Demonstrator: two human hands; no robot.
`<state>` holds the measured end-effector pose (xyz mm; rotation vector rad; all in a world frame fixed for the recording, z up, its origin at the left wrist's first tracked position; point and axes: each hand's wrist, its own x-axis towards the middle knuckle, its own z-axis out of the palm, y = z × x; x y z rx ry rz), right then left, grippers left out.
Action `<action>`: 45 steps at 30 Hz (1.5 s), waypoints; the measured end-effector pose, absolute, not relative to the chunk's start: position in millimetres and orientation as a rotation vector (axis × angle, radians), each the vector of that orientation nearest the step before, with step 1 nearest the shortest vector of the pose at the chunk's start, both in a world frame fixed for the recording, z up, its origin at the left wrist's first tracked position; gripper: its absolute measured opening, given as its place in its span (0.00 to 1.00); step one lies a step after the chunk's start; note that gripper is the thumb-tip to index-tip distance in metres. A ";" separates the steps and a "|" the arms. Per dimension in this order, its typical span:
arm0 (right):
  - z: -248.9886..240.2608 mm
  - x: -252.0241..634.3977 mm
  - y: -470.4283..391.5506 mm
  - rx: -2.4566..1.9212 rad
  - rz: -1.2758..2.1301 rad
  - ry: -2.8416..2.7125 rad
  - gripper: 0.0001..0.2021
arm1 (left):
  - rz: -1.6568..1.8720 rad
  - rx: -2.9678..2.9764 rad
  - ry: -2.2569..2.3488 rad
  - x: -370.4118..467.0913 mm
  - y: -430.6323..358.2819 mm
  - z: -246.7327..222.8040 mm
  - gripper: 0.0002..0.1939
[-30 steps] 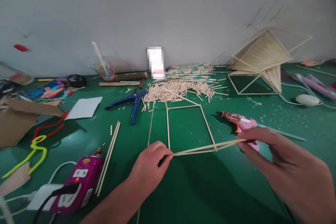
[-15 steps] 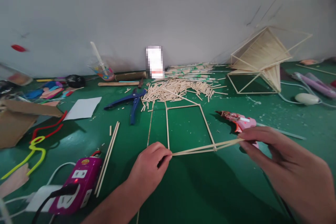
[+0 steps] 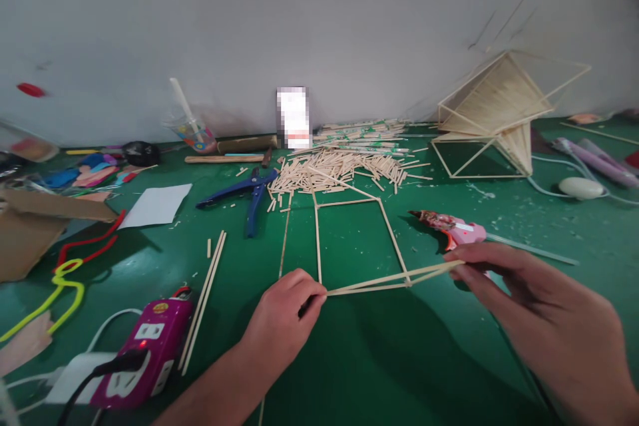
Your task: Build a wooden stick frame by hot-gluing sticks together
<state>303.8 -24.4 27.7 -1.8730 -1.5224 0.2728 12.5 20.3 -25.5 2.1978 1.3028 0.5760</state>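
A frame of thin wooden sticks (image 3: 318, 239) stands over the green table, with a square part and further sticks joined at its corners. My left hand (image 3: 287, 319) pinches the frame's near left corner, where a slanting stick meets the near side. The fingertips of my right hand (image 3: 539, 306) are closed on the right ends of two sticks that meet there, one being the slanting wooden stick (image 3: 379, 281). Just beyond my right hand lies a pink glue gun (image 3: 462, 231), its tip pointing left and a clear glue stick at its back. My hand partly hides its handle.
Blue cutters (image 3: 254, 196) lie beside a heap of short sticks (image 3: 329, 170). A purple power strip (image 3: 150, 346) with cords and two long sticks (image 3: 204, 299) are on the left. A larger stick model (image 3: 499, 120) stands back right, near a phone (image 3: 294, 116) against the wall.
Almost nothing differs. The whole view has shifted very slightly, and both hands keep their grip on the stick frame.
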 end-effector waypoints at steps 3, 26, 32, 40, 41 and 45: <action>24.9 304.4 -23.9 -1.851 0.336 -1.464 0.13 | 0.540 2.187 1.321 12.9 20.4 -24.9 0.08; 20.6 304.8 -20.8 -1.727 0.464 -1.406 0.10 | 0.534 2.184 1.303 11.8 21.0 -24.5 0.08; 20.3 304.5 -22.2 -1.790 0.457 -1.388 0.13 | 0.528 2.192 1.298 11.5 21.4 -24.2 0.08; 16.9 310.7 -21.5 -1.775 0.434 -1.423 0.12 | 0.517 2.168 1.307 11.3 21.1 -24.5 0.08; 16.3 311.2 -21.8 -1.769 0.428 -1.428 0.12 | 0.512 2.168 1.311 11.4 20.9 -23.8 0.08; 14.7 311.9 -22.7 -1.800 0.402 -1.436 0.12 | 0.497 2.159 1.313 11.7 20.9 -21.8 0.08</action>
